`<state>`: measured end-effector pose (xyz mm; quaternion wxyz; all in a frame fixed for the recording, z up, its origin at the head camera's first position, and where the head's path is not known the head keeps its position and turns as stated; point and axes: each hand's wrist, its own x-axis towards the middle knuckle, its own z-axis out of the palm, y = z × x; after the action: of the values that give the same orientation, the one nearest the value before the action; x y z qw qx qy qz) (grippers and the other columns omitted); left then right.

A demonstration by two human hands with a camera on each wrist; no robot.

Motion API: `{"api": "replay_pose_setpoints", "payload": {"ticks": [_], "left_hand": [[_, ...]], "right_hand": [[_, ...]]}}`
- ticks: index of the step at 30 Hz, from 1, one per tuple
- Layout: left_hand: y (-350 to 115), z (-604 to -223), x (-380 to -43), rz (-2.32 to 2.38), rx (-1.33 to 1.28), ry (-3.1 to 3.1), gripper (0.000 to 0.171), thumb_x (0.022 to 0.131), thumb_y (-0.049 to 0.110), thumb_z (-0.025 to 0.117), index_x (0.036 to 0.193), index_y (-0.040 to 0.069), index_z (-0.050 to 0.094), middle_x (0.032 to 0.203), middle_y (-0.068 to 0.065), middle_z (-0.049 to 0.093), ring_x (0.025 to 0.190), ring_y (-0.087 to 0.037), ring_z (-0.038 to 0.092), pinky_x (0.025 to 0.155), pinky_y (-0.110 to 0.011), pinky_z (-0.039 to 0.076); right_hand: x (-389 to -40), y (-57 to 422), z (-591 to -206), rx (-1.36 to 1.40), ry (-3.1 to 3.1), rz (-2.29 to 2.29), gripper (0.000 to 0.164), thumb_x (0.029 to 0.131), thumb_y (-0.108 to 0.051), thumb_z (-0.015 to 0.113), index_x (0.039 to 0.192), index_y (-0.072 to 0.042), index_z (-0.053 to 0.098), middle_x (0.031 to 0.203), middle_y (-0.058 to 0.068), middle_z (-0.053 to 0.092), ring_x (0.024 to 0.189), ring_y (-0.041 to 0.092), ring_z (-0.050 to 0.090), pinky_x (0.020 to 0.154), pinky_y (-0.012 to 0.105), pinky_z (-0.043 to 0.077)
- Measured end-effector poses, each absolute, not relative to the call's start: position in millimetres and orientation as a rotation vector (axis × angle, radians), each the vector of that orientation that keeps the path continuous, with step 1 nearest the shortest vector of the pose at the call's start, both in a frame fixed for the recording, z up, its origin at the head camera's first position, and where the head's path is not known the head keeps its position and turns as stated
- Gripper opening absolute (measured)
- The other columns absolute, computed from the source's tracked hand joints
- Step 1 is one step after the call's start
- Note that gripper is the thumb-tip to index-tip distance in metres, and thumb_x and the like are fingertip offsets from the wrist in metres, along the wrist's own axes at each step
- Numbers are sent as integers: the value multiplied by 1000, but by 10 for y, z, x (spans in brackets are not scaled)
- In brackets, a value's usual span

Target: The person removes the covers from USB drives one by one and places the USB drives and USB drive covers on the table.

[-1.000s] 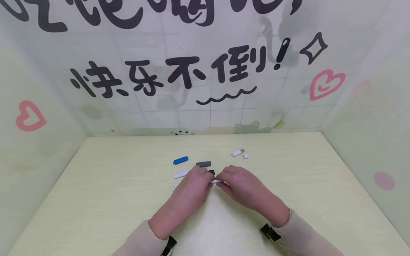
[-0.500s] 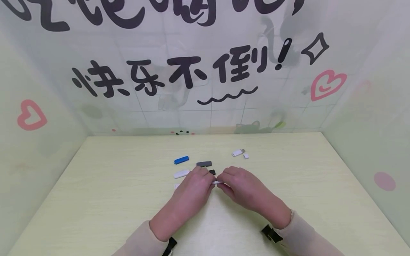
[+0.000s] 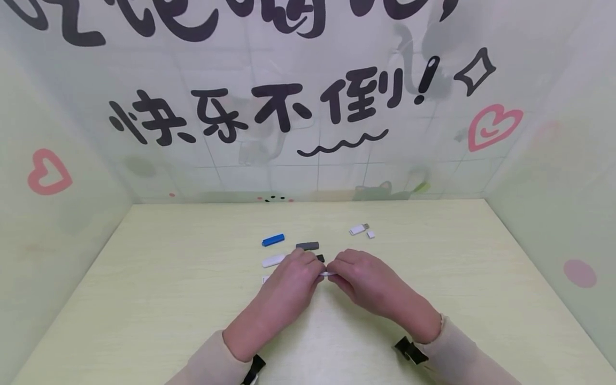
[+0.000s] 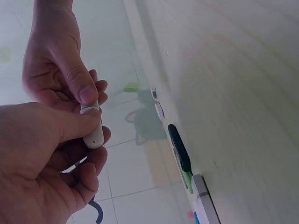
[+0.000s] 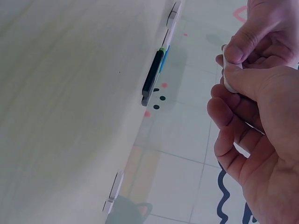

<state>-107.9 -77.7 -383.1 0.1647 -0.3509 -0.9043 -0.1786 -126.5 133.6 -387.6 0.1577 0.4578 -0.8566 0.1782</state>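
Both hands meet in front of a small group of USB sticks. Between them is a white USB stick [image 4: 94, 137] with a rounded end and a small hole. My left hand [image 3: 291, 280] pinches its rounded end between thumb and fingers. At the opposite end, my right hand [image 3: 369, 279] pinches it, thumb on top. The two thumbs lie close together along the stick, covering much of it. In the right wrist view, only a narrow white edge of the USB stick [image 5: 229, 77] shows past the thumbs.
Behind the left hand lie a blue USB stick [image 3: 273, 240], a grey one [image 3: 308, 246], a white one [image 3: 272, 261] and a partly hidden black one [image 3: 320, 258]. Farther right lies an uncapped white USB stick [image 3: 357, 230] beside its small cap [image 3: 370, 235]. Printed walls enclose the table [image 3: 168, 299].
Both hands stay nearly in place, still pinching the white USB stick. Slightly less of it shows between the fingers than a second ago. The sticks on the table lie as before.
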Motion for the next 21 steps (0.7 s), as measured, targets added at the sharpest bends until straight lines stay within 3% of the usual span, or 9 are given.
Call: {"api": "replay_pose_setpoints", "payload": {"ticks": [21], "left_hand": [[-831, -3822, -1133, -506, -1103, -2533, 11, 89, 4, 85, 96, 9, 79, 88, 0, 72, 79, -17, 52, 72, -27, 49]], "right_hand": [[-1319, 1389, -3865, 1406, -2381, 589, 14, 90, -3, 84, 101, -8, 77, 86, -4, 68, 78, 11, 64, 75, 28, 57]]}}
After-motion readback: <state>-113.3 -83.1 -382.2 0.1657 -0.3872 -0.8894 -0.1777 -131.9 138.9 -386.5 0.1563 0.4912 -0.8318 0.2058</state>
